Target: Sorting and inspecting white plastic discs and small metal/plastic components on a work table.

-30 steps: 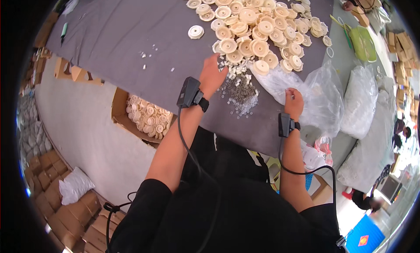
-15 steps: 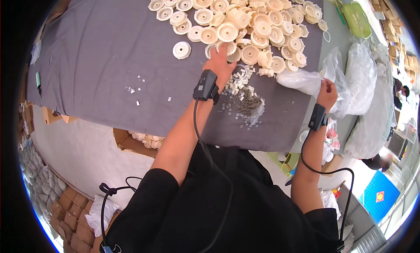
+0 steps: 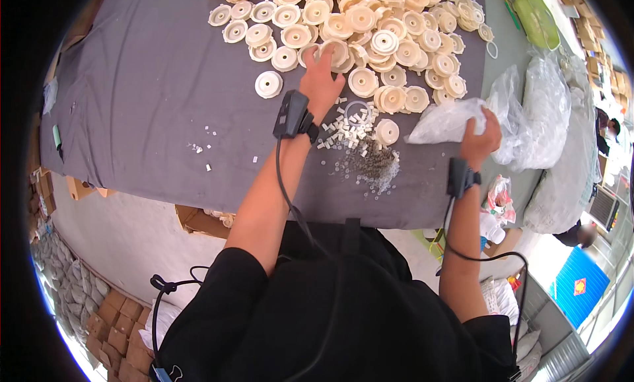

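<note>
My left hand [image 3: 322, 81] reaches into the near edge of a heap of cream plastic discs [image 3: 361, 19]. Its fingers are spread and touch the rim of one disc [image 3: 335, 54]; no firm hold shows. At the right, my right hand [image 3: 481, 136] grips a clear plastic bag [image 3: 446, 122], pinching its upper end while the rest lies on the grey cloth. Between the hands are small white plastic pieces [image 3: 343, 131], a clear ring [image 3: 358, 112] and a pile of tiny dark metal parts [image 3: 373, 163] mixed with small clear rings. A single disc [image 3: 387, 132] lies against these pieces.
A lone white disc [image 3: 269, 84] lies left of my left hand. Several small white bits [image 3: 198, 147] are scattered farther left. Full clear bags [image 3: 545, 118] and a green basket [image 3: 536, 22] stand along the right side. An open carton [image 3: 198, 220] sits below the table edge.
My left hand has moved left and slightly farther into the heap. A disc now lies by the small parts. My right hand has shifted slightly left with the bag, which has changed shape.
</note>
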Tool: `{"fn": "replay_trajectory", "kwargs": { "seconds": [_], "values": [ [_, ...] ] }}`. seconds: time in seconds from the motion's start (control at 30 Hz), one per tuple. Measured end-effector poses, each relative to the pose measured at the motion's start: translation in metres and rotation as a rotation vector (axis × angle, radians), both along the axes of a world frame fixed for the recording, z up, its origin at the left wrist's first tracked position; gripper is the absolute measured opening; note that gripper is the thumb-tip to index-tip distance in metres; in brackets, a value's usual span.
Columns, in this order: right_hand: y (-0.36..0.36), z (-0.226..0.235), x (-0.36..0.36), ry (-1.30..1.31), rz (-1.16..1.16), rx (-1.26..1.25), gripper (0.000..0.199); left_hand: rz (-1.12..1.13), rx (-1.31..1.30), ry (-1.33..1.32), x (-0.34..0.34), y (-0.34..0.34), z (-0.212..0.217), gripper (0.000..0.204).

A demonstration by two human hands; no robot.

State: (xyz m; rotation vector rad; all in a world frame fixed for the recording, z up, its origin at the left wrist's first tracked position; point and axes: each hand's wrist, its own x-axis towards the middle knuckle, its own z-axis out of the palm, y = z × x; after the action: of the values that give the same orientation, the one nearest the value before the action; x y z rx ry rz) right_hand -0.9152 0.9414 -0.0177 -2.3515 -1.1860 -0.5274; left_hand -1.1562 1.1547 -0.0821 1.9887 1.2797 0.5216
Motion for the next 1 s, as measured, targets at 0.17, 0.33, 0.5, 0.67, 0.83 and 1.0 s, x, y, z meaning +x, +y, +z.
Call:
{"fn": "replay_trajectory", "kwargs": {
  "seconds": [0.17, 0.33, 0.5, 0.67, 0.83, 1.0],
  "values": [
    [0.029, -0.017, -0.068, 0.228, 0.163, -0.098, 0.032, -0.075, 0.232, 0.099, -0.004, -0.038, 0.025, 0.059],
    [0.066, -0.066, -0.046, 0.428, 0.232, -0.095, 0.029, -0.323, 0.326, 0.125, 0.023, -0.068, 0.017, 0.059],
    [0.08, -0.075, -0.041, 0.926, 0.158, -0.184, 0.029, -0.327, 0.423, 0.215, 0.021, -0.051, -0.009, 0.043],
    [0.1, -0.09, -0.024, 0.429, -0.106, -0.284, 0.03, -0.194, 0.438, 0.175, 0.002, -0.033, -0.007, 0.032],
    [0.111, -0.094, -0.01, 0.545, -0.195, -0.235, 0.023, -0.219, 0.415, 0.115, -0.011, -0.028, 0.005, 0.042],
    [0.076, -0.089, -0.008, 0.694, -0.034, -0.02, 0.015, -0.244, 0.398, 0.086, -0.018, -0.048, 0.013, 0.039]
  ]
}}
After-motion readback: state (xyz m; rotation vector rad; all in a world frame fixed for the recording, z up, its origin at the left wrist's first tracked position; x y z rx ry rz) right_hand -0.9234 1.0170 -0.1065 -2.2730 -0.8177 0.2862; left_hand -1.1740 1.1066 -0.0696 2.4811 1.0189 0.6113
